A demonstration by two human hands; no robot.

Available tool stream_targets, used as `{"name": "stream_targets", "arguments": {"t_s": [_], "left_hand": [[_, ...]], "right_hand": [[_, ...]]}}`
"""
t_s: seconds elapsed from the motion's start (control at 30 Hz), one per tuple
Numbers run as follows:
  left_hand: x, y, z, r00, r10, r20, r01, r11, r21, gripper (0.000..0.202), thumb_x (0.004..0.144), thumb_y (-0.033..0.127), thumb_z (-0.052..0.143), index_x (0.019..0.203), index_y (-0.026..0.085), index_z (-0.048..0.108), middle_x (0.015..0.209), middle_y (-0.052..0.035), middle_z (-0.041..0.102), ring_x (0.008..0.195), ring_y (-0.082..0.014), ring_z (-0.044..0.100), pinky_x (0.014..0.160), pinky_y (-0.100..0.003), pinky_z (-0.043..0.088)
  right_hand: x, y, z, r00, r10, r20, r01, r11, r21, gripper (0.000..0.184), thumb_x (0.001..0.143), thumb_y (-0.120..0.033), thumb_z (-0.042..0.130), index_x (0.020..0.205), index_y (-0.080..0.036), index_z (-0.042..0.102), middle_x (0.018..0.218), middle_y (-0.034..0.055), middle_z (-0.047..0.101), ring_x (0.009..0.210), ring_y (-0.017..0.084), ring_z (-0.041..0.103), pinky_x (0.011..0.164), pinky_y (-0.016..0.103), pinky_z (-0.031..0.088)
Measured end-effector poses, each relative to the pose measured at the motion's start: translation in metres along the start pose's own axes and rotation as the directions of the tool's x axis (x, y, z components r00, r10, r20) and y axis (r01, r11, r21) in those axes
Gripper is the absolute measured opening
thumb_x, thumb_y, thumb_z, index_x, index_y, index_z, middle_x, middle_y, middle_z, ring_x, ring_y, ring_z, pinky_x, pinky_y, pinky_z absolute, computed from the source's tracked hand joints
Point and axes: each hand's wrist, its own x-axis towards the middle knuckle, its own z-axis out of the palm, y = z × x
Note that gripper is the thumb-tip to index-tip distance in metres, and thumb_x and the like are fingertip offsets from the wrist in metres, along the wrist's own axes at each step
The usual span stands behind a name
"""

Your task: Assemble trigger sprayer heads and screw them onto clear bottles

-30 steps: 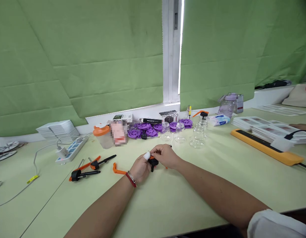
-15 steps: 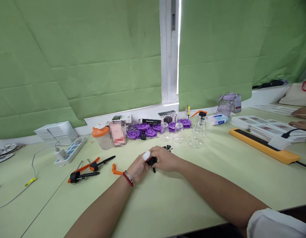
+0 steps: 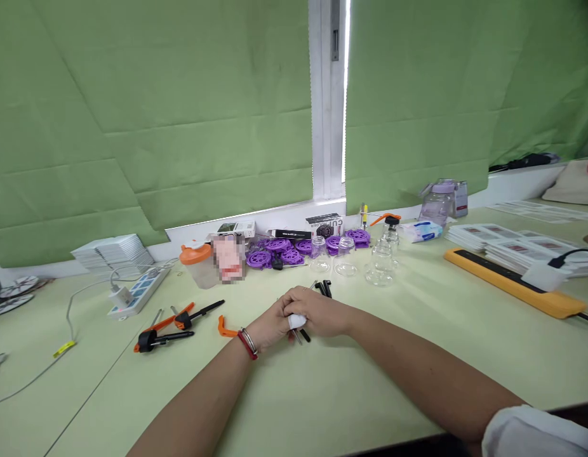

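Green blinds hang behind a pale green table (image 3: 351, 393) strewn with small parts. At its middle both hands meet: the left hand (image 3: 270, 327) (red band at the wrist, white wrap on one finger) and the right hand (image 3: 317, 312) close together over a small black pump part (image 3: 301, 333), mostly hidden, so the exact grip is hard to read. Black stems (image 3: 324, 287) lie just behind. Orange-and-black pump heads (image 3: 167, 327) lie to the left; clear glass bottles (image 3: 380, 260) and purple discs (image 3: 279, 249) stand beyond.

Both hands, left hand (image 3: 270, 327) and right hand (image 3: 317, 314), are met mid-desk (image 3: 370, 393); clamps (image 3: 173, 324) lie left, jars (image 3: 365, 257) behind, power strip (image 3: 513, 282) right.
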Motion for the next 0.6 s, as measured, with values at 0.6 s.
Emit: {"name": "stream_targets", "arguments": {"t_s": [0.6], "left_hand": [[0.005,-0.003,-0.009,0.98,0.071,-0.183,-0.04,0.985,0.169,0.033,0.074,0.037,0.064,0.098,0.019,0.051,0.063,0.003,0.051,0.04,-0.0077,0.045,0.039,-0.021,0.035]], "right_hand": [[-0.002,0.019,-0.011,0.942,0.166,-0.292,-0.19,0.98,-0.057,0.024,0.075,-0.018,0.061,0.099,-0.02,0.06,0.111,0.0078,0.052,0.102,0.02,0.047,0.087,0.036,0.037]]}}
